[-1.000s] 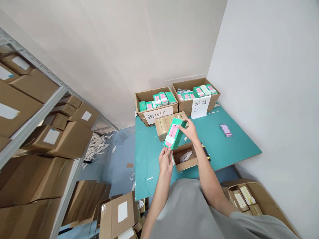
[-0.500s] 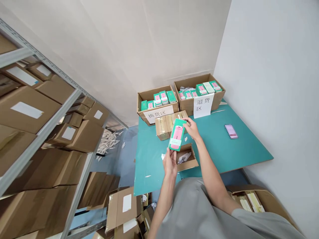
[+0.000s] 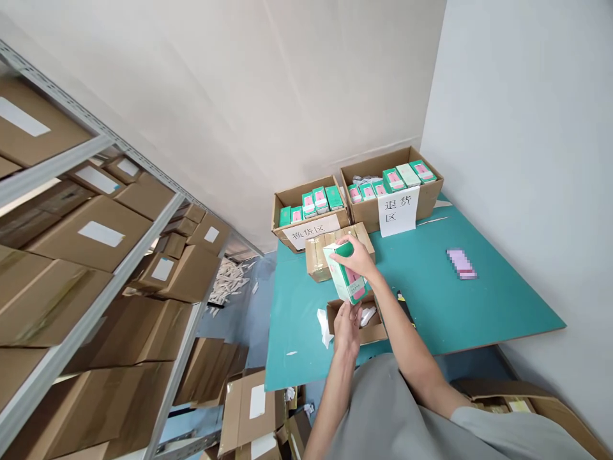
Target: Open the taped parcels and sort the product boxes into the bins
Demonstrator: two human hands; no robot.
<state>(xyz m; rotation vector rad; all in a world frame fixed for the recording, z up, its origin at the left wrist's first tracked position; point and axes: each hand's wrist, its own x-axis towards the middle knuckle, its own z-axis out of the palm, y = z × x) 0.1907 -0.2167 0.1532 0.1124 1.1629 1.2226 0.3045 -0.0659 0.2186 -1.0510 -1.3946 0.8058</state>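
Observation:
Above the table I hold a green and white product box (image 3: 341, 281) with a pink item pictured on its front. The box is upright and turned so that a white side shows. My right hand (image 3: 357, 257) grips its upper end, thumb and fingers on opposite sides. My left hand (image 3: 347, 327) supports the lower end with its fingertips. Just below and behind my hands is a small open carton (image 3: 373, 333) with crumpled white paper (image 3: 367, 315) inside. Behind the product box stand several taped brown cartons (image 3: 316, 259).
Two labelled cartons, one left (image 3: 275, 214) and one right (image 3: 433, 198), hold several green boxes at the table's (image 3: 483, 313) back. A blurred pink object (image 3: 462, 264) lies to the right. Shelves of cartons (image 3: 103, 233) fill the left. Paper scraps (image 3: 324, 327) lie near my left hand.
The product box has been turned from its front to show a white side. My right hand has moved over its top. The view has shifted, and a black and yellow item now shows beside my right forearm.

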